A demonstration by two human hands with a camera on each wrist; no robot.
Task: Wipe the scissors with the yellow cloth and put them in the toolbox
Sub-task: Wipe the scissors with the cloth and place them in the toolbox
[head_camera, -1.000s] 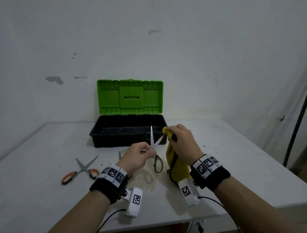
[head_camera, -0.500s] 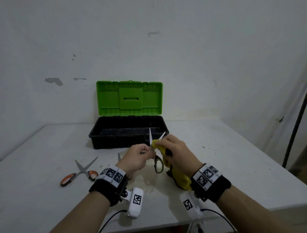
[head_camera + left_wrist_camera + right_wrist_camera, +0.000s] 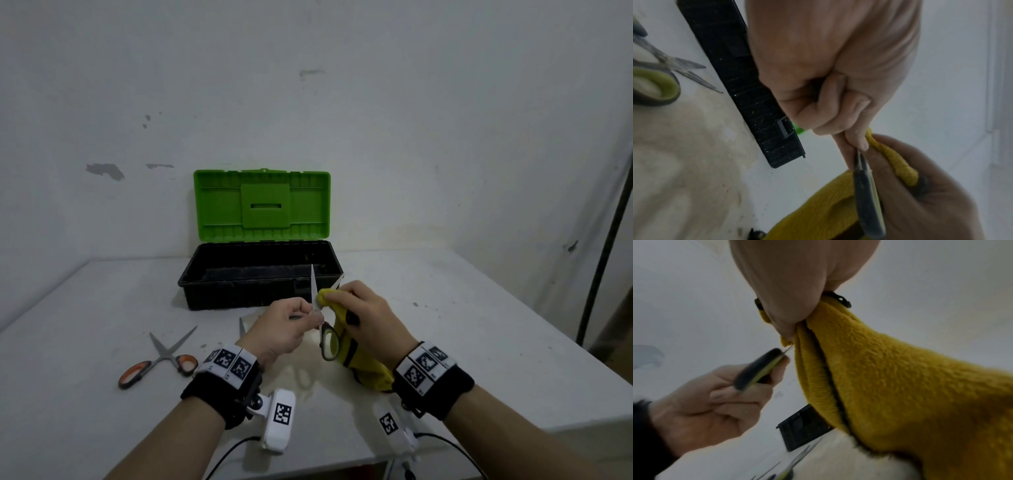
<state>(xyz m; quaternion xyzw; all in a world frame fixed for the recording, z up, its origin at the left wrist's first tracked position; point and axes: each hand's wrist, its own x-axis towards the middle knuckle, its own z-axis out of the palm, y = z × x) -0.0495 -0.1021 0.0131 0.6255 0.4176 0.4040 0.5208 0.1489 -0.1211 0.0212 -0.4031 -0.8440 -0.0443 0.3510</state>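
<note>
My left hand point(image 3: 291, 322) grips the green-handled scissors point(image 3: 329, 342) upright above the table, blades spread and pointing up, one loop point(image 3: 867, 203) hanging below the fist. My right hand point(image 3: 363, 315) holds the yellow cloth point(image 3: 359, 359) bunched around the right blade near the pivot; the cloth point(image 3: 900, 386) trails down toward the wrist. The toolbox point(image 3: 260, 274) stands open just behind both hands, black tray, green lid point(image 3: 262, 205) raised against the wall. Most of the wrapped blade is hidden by cloth and fingers.
Orange-handled scissors point(image 3: 157, 359) lie open on the table at the left. Another green-handled pair point(image 3: 659, 78) lies near the toolbox front, mostly hidden behind my left hand in the head view. A dark pole point(image 3: 603, 240) leans at the right; the table edge runs close to me.
My right hand slid the cloth down the blade from its tip toward the pivot. The left hand kept the scissors almost still.
</note>
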